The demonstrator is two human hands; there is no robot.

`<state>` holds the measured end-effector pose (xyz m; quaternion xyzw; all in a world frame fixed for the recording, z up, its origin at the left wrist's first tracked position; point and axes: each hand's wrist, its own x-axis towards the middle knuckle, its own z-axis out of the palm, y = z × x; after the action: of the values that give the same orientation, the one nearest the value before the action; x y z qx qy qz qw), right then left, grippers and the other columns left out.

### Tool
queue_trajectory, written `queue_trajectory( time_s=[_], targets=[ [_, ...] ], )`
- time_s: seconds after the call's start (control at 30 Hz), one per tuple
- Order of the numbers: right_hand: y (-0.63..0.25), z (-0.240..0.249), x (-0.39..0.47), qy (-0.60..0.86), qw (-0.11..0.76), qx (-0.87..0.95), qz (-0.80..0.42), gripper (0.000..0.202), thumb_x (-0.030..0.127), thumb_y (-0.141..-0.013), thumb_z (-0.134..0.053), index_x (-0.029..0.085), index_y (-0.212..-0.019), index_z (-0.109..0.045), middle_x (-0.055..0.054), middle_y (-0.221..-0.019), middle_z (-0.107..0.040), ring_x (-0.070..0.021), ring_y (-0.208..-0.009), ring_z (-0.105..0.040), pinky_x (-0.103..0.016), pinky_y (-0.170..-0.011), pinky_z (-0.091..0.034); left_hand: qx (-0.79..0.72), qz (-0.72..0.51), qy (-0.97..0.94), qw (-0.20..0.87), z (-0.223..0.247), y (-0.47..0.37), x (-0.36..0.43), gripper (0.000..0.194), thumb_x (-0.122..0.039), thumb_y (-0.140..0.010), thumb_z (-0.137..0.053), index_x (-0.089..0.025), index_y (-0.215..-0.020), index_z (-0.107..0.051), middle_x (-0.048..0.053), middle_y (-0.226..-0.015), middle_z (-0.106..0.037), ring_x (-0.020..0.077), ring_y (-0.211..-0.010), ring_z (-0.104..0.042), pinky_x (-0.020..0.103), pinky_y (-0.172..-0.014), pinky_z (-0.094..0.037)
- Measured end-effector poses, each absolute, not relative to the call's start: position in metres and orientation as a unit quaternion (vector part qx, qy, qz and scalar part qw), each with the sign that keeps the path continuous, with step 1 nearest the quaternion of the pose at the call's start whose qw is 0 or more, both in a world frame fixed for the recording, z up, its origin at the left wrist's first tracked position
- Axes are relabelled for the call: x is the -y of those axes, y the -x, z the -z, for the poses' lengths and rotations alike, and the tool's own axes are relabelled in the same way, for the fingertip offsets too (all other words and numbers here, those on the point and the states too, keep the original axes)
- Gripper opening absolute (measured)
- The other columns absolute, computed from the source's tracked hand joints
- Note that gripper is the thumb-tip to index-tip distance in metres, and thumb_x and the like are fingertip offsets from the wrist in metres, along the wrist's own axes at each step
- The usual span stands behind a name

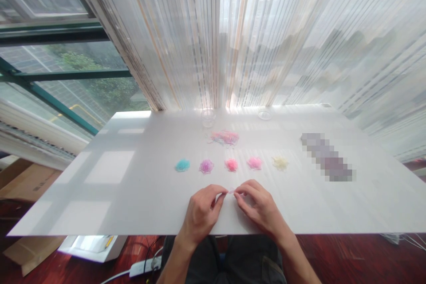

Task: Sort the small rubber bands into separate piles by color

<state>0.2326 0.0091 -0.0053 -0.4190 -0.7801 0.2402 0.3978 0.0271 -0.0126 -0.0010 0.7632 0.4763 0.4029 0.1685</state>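
Observation:
My left hand (203,208) and my right hand (259,206) meet near the table's front edge, each in a pinch on a small, thin pinkish band (230,191) between them. Just beyond them lies a row of small piles: teal (183,165), purple (206,166), coral red (231,165), pink (254,163) and pale yellow (280,163). Behind the row is a looser mixed heap (226,137) of pink, purple and bluish pieces.
The white table (133,204) carries a clear round container (208,118) and a clear dish or lid (265,115) at the back. A blurred-out object (328,157) lies right. Striped curtains (186,31) hang behind; a power strip (145,267) is on the floor.

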Motion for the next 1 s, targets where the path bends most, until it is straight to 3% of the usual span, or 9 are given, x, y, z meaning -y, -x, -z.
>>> queue_trajectory(
  time_s=[0.5,1.0],
  targets=[
    [-0.233,0.0028,-0.0091,0.405,0.407,0.778,-0.254,0.014,0.02,-0.1,-0.06,0.023,-0.101,-0.073,-0.005,-0.09,-0.069,-0.0186,-0.084,-0.068,-0.03,-0.075,-0.057,-0.487,-0.395,-0.762,0.163,0.0041,-0.0276,0.012,0.014,-0.026,-0.102,-0.06,-0.019,-0.113,-0.068,0.004,-0.094,-0.077,0.0131,-0.064,-0.062,0.026,-0.066,-0.054],
    [-0.2319,0.0005,-0.0085,0.409,0.409,0.777,-0.249,0.015,0.023,-0.101,-0.06,0.023,-0.101,-0.075,-0.006,-0.089,-0.069,-0.0191,-0.082,-0.068,-0.031,-0.074,-0.059,-0.497,-0.385,-0.759,0.169,-0.0035,-0.0292,0.0129,0.009,-0.023,-0.102,-0.06,-0.021,-0.099,-0.068,0.003,-0.091,-0.074,0.0144,-0.072,-0.066,0.025,-0.067,-0.053]
  ],
)
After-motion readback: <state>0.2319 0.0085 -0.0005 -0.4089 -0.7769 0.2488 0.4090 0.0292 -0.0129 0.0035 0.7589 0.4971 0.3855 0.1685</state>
